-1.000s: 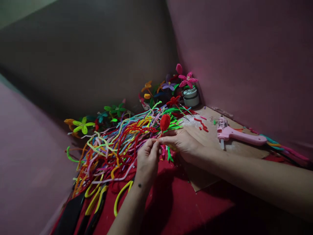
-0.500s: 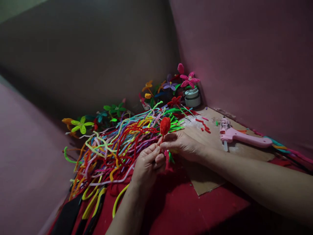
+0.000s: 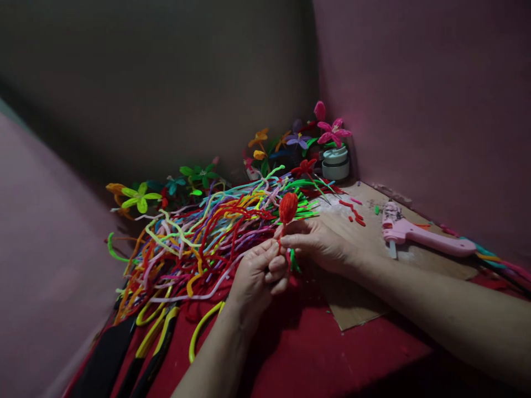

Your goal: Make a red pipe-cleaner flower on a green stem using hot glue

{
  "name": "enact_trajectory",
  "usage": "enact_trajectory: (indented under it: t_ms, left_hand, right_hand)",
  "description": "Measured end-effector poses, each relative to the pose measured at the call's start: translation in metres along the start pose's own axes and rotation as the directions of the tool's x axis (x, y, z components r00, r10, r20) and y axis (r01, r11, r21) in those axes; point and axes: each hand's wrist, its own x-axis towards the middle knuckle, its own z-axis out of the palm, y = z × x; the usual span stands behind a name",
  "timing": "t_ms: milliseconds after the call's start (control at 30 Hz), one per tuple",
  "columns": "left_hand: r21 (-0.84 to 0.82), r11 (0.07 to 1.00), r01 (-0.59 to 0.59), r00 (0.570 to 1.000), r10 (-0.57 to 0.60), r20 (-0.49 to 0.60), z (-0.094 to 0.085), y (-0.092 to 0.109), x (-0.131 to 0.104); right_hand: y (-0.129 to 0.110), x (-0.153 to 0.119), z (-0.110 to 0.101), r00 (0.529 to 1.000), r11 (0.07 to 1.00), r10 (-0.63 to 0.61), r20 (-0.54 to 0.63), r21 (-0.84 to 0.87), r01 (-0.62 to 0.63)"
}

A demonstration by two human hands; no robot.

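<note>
A red pipe-cleaner flower bud (image 3: 287, 208) stands upright on a thin stem between my two hands. My left hand (image 3: 262, 270) pinches the lower stem between thumb and fingers. Just above and to the right, my right hand (image 3: 317, 243) is closed on the stem right under the bud. Fingers hide most of the stem. Below the right hand hangs a bit of green (image 3: 294, 261), partly covered. Left of the hands lies a heap of loose coloured pipe cleaners (image 3: 219, 226).
A pink glue gun (image 3: 427, 236) rests on a cardboard sheet (image 3: 357, 307) at right, near red scraps (image 3: 352, 213). Yellow-and-black handled tools (image 3: 155, 342) lie front left on the red surface (image 3: 298, 354). Finished flowers (image 3: 141, 198) and a pale round container (image 3: 335, 164) stand along the wall.
The view has shifted slightly, so most things sit a little farther right. Both hands still hold the red flower bud's stem, and the bud has tilted a little.
</note>
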Motion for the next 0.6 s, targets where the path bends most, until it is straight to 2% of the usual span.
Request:
enact_trajectory:
  t_ms: [133, 200, 267, 333, 400, 500, 567, 600]
  left_hand:
    - [-0.073, 0.996, 0.046, 0.998, -0.043, 0.048, -0.001, -0.001, 0.001]
    - [-0.055, 0.997, 0.053, 0.997, -0.05, 0.06, -0.001, -0.001, 0.001]
    - [0.018, 0.999, 0.027, 0.999, -0.027, 0.046, 0.001, -0.001, 0.001]
    - [0.179, 0.983, -0.05, 0.998, 0.055, -0.02, 0.003, -0.002, 0.001]
    - [0.432, 0.891, -0.142, 0.973, 0.206, -0.105, 0.004, -0.004, 0.001]
    - [0.758, 0.613, -0.222, 0.88, 0.461, -0.116, 0.002, -0.011, 0.001]
    - [0.832, 0.501, -0.238, 0.838, 0.539, -0.085, 0.0, -0.015, 0.002]
    - [0.83, 0.503, -0.24, 0.838, 0.54, -0.085, 0.0, -0.017, 0.003]
  right_hand:
    - [0.005, 0.001, -0.003, 0.998, 0.997, 0.021, 0.065, 0.077, -0.026]
    - [0.008, 0.002, -0.004, 0.998, 0.992, 0.03, 0.053, 0.125, -0.036]
    - [0.01, 0.002, -0.005, 1.0, 0.989, 0.029, 0.011, 0.145, -0.03]
    - [0.011, 0.002, -0.004, 0.999, 0.988, 0.019, -0.043, 0.152, -0.013]
    - [0.011, 0.002, -0.003, 0.997, 0.988, 0.005, -0.076, 0.152, 0.007]
    - [0.009, 0.002, -0.001, 0.993, 0.989, -0.001, -0.114, 0.144, 0.017]
    - [0.009, 0.001, 0.0, 0.99, 0.991, 0.013, -0.142, 0.135, 0.007]
    - [0.009, 0.001, 0.0, 0.988, 0.991, 0.02, -0.151, 0.135, 0.0]
